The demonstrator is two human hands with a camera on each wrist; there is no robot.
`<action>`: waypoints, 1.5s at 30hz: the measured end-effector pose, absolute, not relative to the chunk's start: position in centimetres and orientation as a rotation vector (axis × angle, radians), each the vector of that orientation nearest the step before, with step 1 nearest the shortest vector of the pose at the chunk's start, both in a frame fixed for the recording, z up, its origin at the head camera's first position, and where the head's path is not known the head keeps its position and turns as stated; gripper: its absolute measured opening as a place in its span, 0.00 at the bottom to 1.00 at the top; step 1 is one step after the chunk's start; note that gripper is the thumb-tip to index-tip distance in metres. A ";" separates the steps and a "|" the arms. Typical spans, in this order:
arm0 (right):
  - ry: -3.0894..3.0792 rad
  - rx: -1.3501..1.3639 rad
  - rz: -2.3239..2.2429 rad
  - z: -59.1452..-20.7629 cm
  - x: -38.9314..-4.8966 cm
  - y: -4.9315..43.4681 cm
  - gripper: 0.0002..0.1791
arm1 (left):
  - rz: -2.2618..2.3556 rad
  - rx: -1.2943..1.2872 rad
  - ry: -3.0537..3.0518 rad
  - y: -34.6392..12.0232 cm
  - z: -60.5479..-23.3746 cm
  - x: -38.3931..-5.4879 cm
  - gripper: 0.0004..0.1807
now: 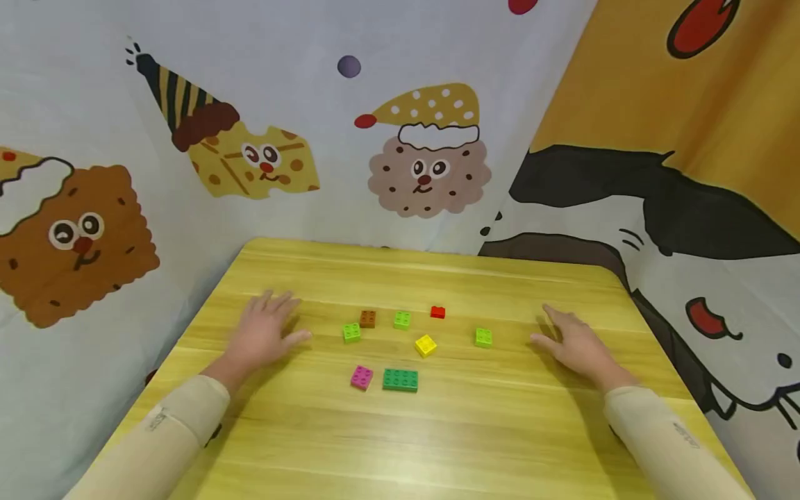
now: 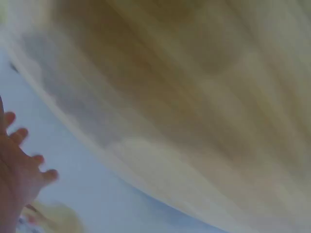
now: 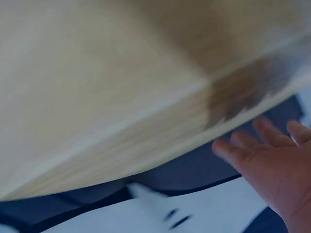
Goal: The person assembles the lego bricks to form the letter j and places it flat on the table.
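Observation:
My left hand (image 1: 261,332) is over the left side of the wooden table, fingers spread and holding nothing. On the right, my right hand (image 1: 576,347) stretches its fingers and thumb, also without any object. Between them lie toy building bricks: a brown brick (image 1: 368,319), three lime green bricks (image 1: 352,332), a red brick (image 1: 438,312), a yellow brick (image 1: 426,346), a pink brick (image 1: 362,377) and a longer dark green brick (image 1: 401,380). Neither hand touches a brick. A lime brick (image 1: 483,337) is nearest the right hand. Both wrist views show outstretched fingers (image 2: 36,160) beside the table's edge.
The wooden table (image 1: 500,430) has rounded far corners. Behind it and at both sides hangs a cloth (image 1: 337,222) printed with cartoon biscuits, cheese and a large animal face. A small dark red spot (image 1: 151,376) shows by the left edge.

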State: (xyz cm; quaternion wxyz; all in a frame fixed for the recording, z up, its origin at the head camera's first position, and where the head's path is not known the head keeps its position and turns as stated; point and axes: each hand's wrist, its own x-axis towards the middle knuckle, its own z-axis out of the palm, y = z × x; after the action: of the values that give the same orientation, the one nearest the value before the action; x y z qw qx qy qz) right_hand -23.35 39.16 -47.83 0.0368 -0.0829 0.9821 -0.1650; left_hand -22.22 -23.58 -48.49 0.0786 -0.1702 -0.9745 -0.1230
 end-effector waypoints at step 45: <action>2.908 -0.679 -0.794 -46.5 -20.4 24.7 0.22 | -0.087 -0.916 -2.838 -4.9 -48.7 -19.0 0.27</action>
State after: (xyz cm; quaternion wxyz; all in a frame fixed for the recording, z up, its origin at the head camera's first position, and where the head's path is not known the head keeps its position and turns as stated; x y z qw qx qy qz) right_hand -20.35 24.69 -46.55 0.0257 -0.2195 0.9408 -0.2570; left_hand -18.97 -4.89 -48.71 0.0787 -0.3062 -0.9483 -0.0290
